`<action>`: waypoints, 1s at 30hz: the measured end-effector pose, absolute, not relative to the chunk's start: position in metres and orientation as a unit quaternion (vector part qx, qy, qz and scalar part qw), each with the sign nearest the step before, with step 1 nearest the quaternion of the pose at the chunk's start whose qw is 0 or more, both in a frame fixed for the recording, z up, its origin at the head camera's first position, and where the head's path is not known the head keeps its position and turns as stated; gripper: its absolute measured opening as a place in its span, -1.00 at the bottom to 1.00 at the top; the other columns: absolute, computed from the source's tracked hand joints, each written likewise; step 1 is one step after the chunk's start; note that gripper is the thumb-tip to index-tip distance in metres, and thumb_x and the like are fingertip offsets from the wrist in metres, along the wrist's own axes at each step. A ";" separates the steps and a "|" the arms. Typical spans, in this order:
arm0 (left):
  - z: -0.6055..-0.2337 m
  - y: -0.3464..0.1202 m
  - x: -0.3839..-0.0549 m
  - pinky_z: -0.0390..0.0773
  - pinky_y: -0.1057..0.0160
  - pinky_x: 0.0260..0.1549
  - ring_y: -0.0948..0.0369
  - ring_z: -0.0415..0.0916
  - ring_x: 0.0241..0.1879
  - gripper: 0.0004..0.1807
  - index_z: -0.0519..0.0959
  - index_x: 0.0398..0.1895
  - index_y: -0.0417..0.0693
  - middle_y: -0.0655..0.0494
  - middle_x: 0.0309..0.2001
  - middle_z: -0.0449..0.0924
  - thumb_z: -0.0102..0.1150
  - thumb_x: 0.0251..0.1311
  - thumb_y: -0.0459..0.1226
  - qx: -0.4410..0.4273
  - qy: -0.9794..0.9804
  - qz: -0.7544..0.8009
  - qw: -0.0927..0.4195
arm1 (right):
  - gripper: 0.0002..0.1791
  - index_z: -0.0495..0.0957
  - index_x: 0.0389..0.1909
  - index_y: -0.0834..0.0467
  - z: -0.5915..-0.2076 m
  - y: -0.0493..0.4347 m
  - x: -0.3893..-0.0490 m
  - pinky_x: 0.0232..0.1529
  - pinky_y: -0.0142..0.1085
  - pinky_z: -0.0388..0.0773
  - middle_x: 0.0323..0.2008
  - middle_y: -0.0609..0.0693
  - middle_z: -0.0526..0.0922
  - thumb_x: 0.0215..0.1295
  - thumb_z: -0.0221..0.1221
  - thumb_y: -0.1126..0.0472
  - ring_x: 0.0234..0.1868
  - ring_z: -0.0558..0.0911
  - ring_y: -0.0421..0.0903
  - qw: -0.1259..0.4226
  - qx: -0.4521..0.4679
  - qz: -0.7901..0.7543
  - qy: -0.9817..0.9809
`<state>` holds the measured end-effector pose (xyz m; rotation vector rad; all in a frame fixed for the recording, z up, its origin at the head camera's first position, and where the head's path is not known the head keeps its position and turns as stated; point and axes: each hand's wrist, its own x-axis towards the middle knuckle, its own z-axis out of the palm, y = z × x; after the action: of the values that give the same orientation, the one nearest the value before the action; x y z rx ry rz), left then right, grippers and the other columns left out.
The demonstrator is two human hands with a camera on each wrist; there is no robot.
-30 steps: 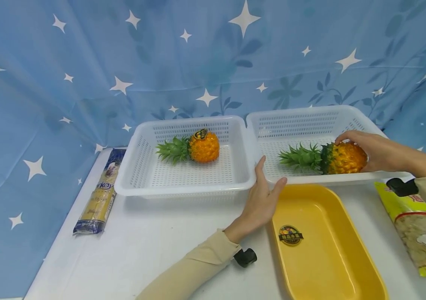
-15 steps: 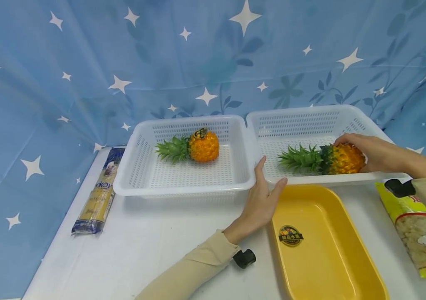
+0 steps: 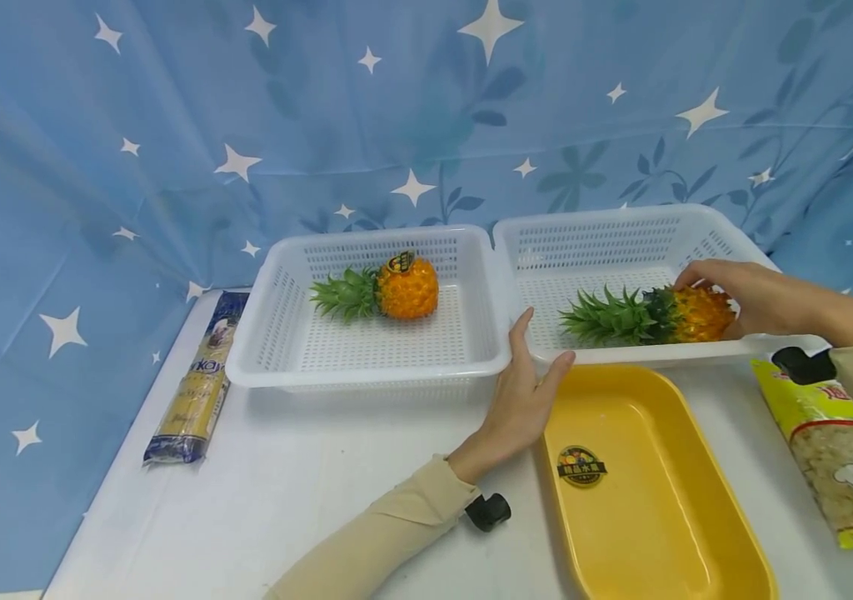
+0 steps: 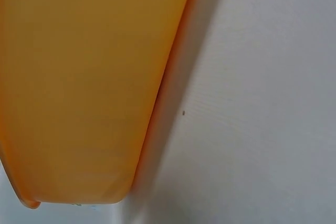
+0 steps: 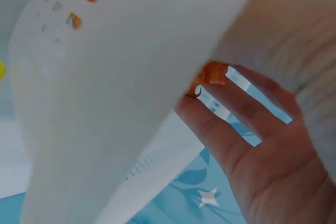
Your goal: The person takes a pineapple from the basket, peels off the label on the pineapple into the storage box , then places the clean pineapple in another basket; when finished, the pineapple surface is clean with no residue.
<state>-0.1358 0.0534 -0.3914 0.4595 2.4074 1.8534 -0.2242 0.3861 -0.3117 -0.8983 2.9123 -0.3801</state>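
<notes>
Two white perforated baskets stand side by side in the head view. In the right basket [image 3: 591, 239] lies a pineapple [image 3: 704, 314] with its green leaves pointing left. My right hand [image 3: 764, 293] grips the pineapple's base end from the right; in the right wrist view, the fingers [image 5: 252, 108] reach its orange skin past the basket wall. A second pineapple [image 3: 407, 289], bearing a black and gold label, lies in the left basket [image 3: 374, 379]. My left hand [image 3: 520, 400] rests where the baskets' front corners meet, fingers extended and thumb spread.
A yellow tray [image 3: 644, 500] lies in front of the right basket, beside my left hand. At the far left is a pasta packet [image 3: 194, 383]. A yellow-ended food bag [image 3: 839, 458] lies at the right, partly under my right sleeve. A blue curtain [image 3: 366, 108] hangs behind.
The pineapple in my right hand has turned slightly, its leaves a little longer in view. My left hand has stayed in place on the basket corners.
</notes>
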 end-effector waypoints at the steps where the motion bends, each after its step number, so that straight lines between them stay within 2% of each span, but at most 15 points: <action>1: -0.392 0.054 -0.136 0.43 0.19 -0.31 0.25 0.14 -0.72 -0.17 -0.22 0.70 0.34 0.21 -0.69 0.21 -0.04 0.58 0.15 0.150 0.783 0.603 0.034 | -0.06 0.50 0.13 0.28 -0.312 0.386 -0.224 -0.11 0.04 0.72 0.08 0.16 0.61 -0.44 0.70 0.51 0.02 0.62 0.16 0.035 -0.293 -0.125 0.947; 4: -0.393 0.054 -0.137 0.43 0.16 -0.36 0.23 0.14 -0.72 -0.17 -0.22 0.70 0.34 0.20 -0.69 0.22 -0.04 0.58 0.15 0.150 0.784 0.602 0.034 | -0.05 0.51 0.15 0.29 -0.312 0.387 -0.223 -0.13 0.02 0.72 0.09 0.15 0.61 -0.43 0.70 0.50 0.00 0.62 0.14 0.031 -0.300 -0.119 0.946; 5: -0.393 0.054 -0.137 0.46 0.15 -0.32 0.23 0.19 -0.70 -0.17 -0.22 0.70 0.35 0.19 -0.68 0.25 -0.04 0.58 0.16 0.148 0.784 0.602 0.034 | -0.05 0.51 0.17 0.30 -0.312 0.387 -0.223 -0.13 0.03 0.72 0.09 0.16 0.61 -0.41 0.70 0.48 -0.01 0.61 0.14 0.032 -0.302 -0.118 0.945; 8: -0.393 0.054 -0.137 0.56 0.09 -0.13 0.19 0.32 -0.61 -0.18 -0.21 0.70 0.36 0.07 -0.58 0.40 -0.04 0.58 0.16 0.145 0.787 0.599 0.032 | -0.03 0.48 0.23 0.34 -0.311 0.387 -0.224 -0.12 0.09 0.69 0.12 0.21 0.58 -0.37 0.69 0.47 0.00 0.61 0.17 0.040 -0.304 -0.115 0.945; 9: -0.393 0.054 -0.137 0.57 0.07 -0.04 0.18 0.37 -0.55 -0.18 -0.20 0.70 0.36 0.02 -0.49 0.49 -0.04 0.58 0.16 0.144 0.788 0.598 0.030 | -0.02 0.48 0.24 0.35 -0.311 0.387 -0.224 -0.10 0.11 0.69 0.14 0.22 0.58 -0.35 0.69 0.46 0.00 0.61 0.19 0.045 -0.302 -0.115 0.945; 11: -0.393 0.054 -0.137 0.55 0.04 0.08 0.17 0.41 -0.49 -0.18 -0.19 0.69 0.36 -0.03 -0.41 0.54 -0.03 0.57 0.17 0.142 0.789 0.597 0.029 | -0.02 0.47 0.27 0.35 -0.309 0.386 -0.223 -0.08 0.12 0.68 0.16 0.23 0.57 -0.32 0.69 0.44 0.01 0.60 0.19 0.051 -0.298 -0.115 0.946; 13: -0.393 0.054 -0.137 0.54 0.05 0.07 0.16 0.39 -0.53 -0.17 -0.19 0.69 0.37 -0.04 -0.45 0.51 -0.03 0.57 0.17 0.141 0.790 0.596 0.031 | -0.02 0.48 0.28 0.34 -0.308 0.386 -0.222 -0.08 0.11 0.68 0.17 0.23 0.56 -0.31 0.69 0.43 0.02 0.60 0.18 0.054 -0.297 -0.113 0.947; 18: -0.393 0.054 -0.137 0.51 0.13 -0.05 0.21 0.28 -0.62 -0.18 -0.20 0.69 0.37 0.14 -0.60 0.32 -0.03 0.57 0.16 0.145 0.788 0.598 0.030 | -0.08 0.51 0.29 0.28 -0.303 0.383 -0.221 -0.05 0.16 0.64 0.18 0.23 0.54 -0.21 0.68 0.38 0.05 0.58 0.16 0.048 -0.298 -0.109 0.947; 20: -0.393 0.054 -0.137 0.49 0.16 -0.20 0.23 0.21 -0.67 -0.18 -0.20 0.69 0.36 0.17 -0.62 0.27 -0.04 0.58 0.16 0.150 0.786 0.599 0.029 | -0.14 0.52 0.28 0.25 -0.300 0.381 -0.220 -0.01 0.21 0.61 0.18 0.21 0.54 -0.13 0.66 0.35 0.09 0.58 0.17 0.045 -0.295 -0.110 0.948; 25: -0.393 0.055 -0.137 0.43 0.19 -0.33 0.23 0.19 -0.67 -0.18 -0.21 0.70 0.34 0.15 -0.60 0.32 -0.05 0.58 0.17 0.154 0.783 0.602 0.030 | -0.28 0.51 0.29 0.22 -0.292 0.369 -0.215 0.06 0.26 0.57 0.22 0.19 0.53 0.10 0.57 0.30 0.16 0.56 0.20 0.048 -0.288 -0.109 0.950; 28: -0.393 0.055 -0.136 0.49 0.16 -0.21 0.19 0.26 -0.63 -0.18 -0.21 0.70 0.33 0.12 -0.58 0.35 -0.05 0.58 0.15 0.152 0.783 0.602 0.030 | -0.35 0.50 0.29 0.21 -0.286 0.355 -0.209 0.08 0.26 0.56 0.24 0.20 0.52 0.19 0.51 0.30 0.19 0.54 0.22 0.050 -0.293 -0.105 0.949; 30: -0.394 0.055 -0.135 0.56 0.11 -0.07 0.19 0.43 -0.51 -0.19 -0.20 0.70 0.32 0.16 -0.57 0.36 -0.05 0.59 0.14 0.149 0.786 0.600 0.026 | -0.39 0.52 0.27 0.20 -0.283 0.344 -0.203 0.07 0.24 0.57 0.24 0.19 0.52 0.21 0.49 0.32 0.17 0.55 0.20 0.042 -0.306 -0.103 0.946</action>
<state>-0.1355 0.0546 -0.3936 0.4611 2.4284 1.8529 -0.2033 0.3438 -0.2831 -0.9355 2.8938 -0.3154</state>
